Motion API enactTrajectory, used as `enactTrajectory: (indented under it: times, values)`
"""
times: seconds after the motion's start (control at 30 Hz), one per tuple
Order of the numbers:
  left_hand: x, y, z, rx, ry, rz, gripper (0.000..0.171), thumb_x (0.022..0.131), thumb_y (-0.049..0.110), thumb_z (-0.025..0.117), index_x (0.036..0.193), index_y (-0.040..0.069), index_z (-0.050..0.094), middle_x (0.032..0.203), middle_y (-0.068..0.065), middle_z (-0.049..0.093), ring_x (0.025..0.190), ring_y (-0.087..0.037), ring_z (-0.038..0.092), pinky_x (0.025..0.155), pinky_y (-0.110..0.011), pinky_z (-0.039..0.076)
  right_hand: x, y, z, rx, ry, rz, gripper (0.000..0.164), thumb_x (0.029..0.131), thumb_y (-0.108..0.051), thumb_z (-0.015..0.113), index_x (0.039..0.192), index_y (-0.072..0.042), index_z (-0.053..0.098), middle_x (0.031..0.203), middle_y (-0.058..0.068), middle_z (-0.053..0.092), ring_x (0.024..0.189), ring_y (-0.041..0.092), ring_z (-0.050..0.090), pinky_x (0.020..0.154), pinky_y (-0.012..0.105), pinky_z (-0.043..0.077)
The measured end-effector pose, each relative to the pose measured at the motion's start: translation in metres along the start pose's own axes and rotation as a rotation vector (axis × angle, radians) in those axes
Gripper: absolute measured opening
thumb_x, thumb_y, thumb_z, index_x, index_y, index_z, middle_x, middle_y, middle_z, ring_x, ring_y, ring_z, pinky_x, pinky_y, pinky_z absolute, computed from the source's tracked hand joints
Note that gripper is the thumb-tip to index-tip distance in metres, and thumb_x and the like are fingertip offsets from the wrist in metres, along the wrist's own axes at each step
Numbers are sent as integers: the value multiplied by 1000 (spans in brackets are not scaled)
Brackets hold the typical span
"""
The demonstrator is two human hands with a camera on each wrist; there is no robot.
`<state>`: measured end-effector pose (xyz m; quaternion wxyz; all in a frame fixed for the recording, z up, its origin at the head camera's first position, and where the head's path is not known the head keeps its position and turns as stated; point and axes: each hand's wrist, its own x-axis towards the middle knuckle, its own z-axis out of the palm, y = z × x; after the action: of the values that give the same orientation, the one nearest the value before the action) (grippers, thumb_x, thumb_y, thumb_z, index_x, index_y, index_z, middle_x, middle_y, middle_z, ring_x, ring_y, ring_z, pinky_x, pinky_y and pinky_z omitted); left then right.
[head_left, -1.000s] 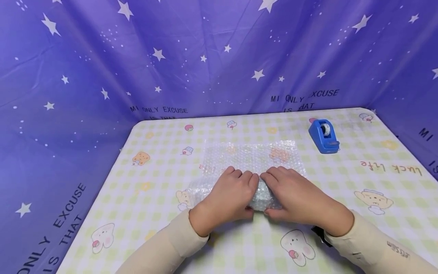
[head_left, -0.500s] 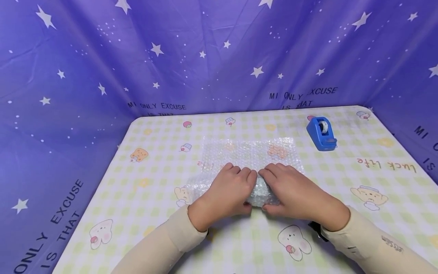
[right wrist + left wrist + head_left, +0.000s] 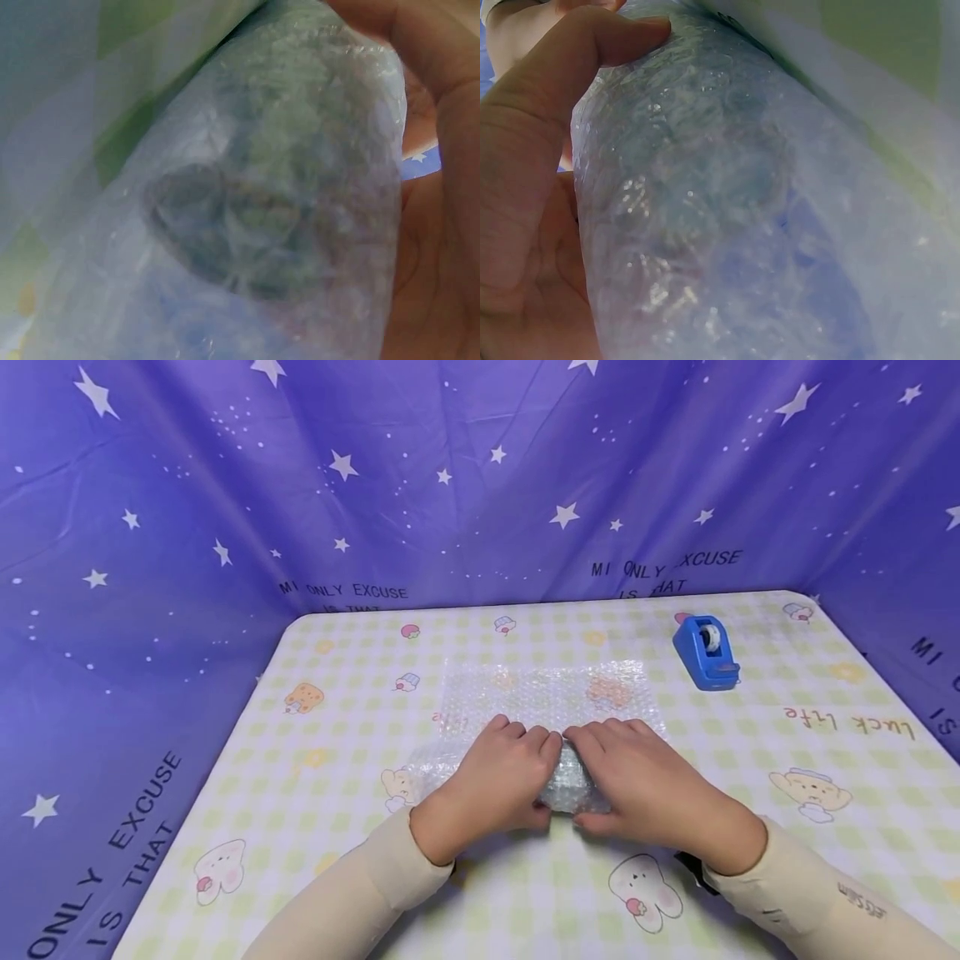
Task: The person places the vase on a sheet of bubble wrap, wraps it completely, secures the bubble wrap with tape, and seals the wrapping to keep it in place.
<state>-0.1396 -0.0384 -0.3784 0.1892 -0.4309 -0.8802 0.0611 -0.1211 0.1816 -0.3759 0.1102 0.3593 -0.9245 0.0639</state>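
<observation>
A clear bubble wrap bundle (image 3: 567, 781) lies crosswise on the table, rolled around something greenish. What is inside cannot be made out through the layers. My left hand (image 3: 501, 777) grips its left part, fingers over the far side and thumb along the near side. Beside it, my right hand (image 3: 637, 781) grips the right part in the same manner. In the left wrist view the left thumb (image 3: 592, 52) presses on the wrap. A rounded end of the greenish thing (image 3: 232, 232) shows dimly through the plastic in the right wrist view.
Beyond the hands, an unrolled flat stretch of bubble wrap (image 3: 540, 693) spreads over the checked tablecloth (image 3: 360, 710). A blue tape dispenser (image 3: 705, 653) stands at the back right. A purple starry curtain (image 3: 465, 510) hangs behind the table.
The head view has shifted slightly, moving the table up in the picture. Both hands keep their grip, and the bundle stays almost in place.
</observation>
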Motion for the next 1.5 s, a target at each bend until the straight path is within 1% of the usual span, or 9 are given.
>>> enactTrajectory:
  times: [0.17, 0.3, 0.47, 0.57, 0.77, 1.03, 1.27, 1.37, 1.5]
  values:
    - [0, 0, -1, -1, 2, -1, 68, 64, 56, 79, 114, 11, 67, 103, 3, 71, 77, -18, 65, 70, -33, 47, 0, -3, 1, -51, 38, 4, 95, 62, -59, 89, 132, -3, 57, 120, 7, 64, 106, 28, 62, 88, 49, 47]
    - [0, 0, -3, 2, 4, -3, 68, 63, 57, 79, 112, 12, 67, 100, 4, 71, 74, -18, 64, 69, -33, 47, 0, -5, 3, -89, 66, 2, 95, 58, -57, 90, 130, -3, 58, 121, 8, 62, 107, 29, 60, 89, 50, 46]
    - [0, 0, -3, -6, 12, -5, 66, 62, 57, 79, 109, 12, 67, 98, 4, 70, 72, -17, 63, 67, -33, 46, 1, -6, 4, -105, 68, 2, 91, 58, -55, 90, 127, -4, 59, 116, 7, 63, 104, 29, 61, 88, 50, 46]
    - [0, -1, -2, -21, 6, -6, 66, 62, 56, 79, 109, 12, 67, 97, 4, 70, 72, -17, 63, 67, -33, 46, 2, -6, 3, -103, 61, 1, 89, 59, -55, 90, 125, -3, 60, 113, 7, 64, 103, 29, 63, 88, 50, 46]
    - [-1, -1, -2, -48, -27, -9, 68, 62, 57, 79, 111, 12, 66, 98, 4, 70, 74, -17, 64, 67, -34, 46, 2, -6, 3, -94, 34, -3, 88, 60, -57, 90, 124, -4, 61, 113, 7, 65, 106, 26, 63, 92, 50, 47]
    - [0, -2, -3, -57, -49, -10, 69, 63, 57, 79, 113, 12, 66, 99, 4, 69, 75, -18, 64, 68, -34, 47, 3, -5, 3, -82, 41, -19, 86, 61, -57, 89, 123, -4, 62, 112, 7, 65, 106, 25, 63, 94, 50, 47]
    - [0, -2, -3, -76, -67, -15, 70, 65, 56, 78, 116, 11, 64, 100, 4, 68, 76, -18, 64, 69, -34, 47, 2, -1, 5, -42, 50, -30, 85, 64, -56, 87, 125, -3, 62, 113, 7, 66, 107, 24, 63, 96, 50, 46]
    - [0, -2, -5, -83, -87, -22, 72, 67, 55, 77, 120, 9, 63, 101, 3, 68, 79, -18, 65, 70, -34, 48, 2, 1, 5, -24, 54, -37, 85, 64, -56, 87, 125, -2, 62, 113, 7, 66, 106, 24, 63, 96, 50, 47]
    - [0, -2, -6, -80, -119, -27, 81, 70, 55, 75, 132, 5, 60, 110, -1, 70, 86, -19, 68, 75, -35, 50, 3, 4, 6, -10, 59, -47, 85, 64, -55, 87, 125, -2, 62, 113, 7, 66, 105, 24, 63, 96, 49, 47]
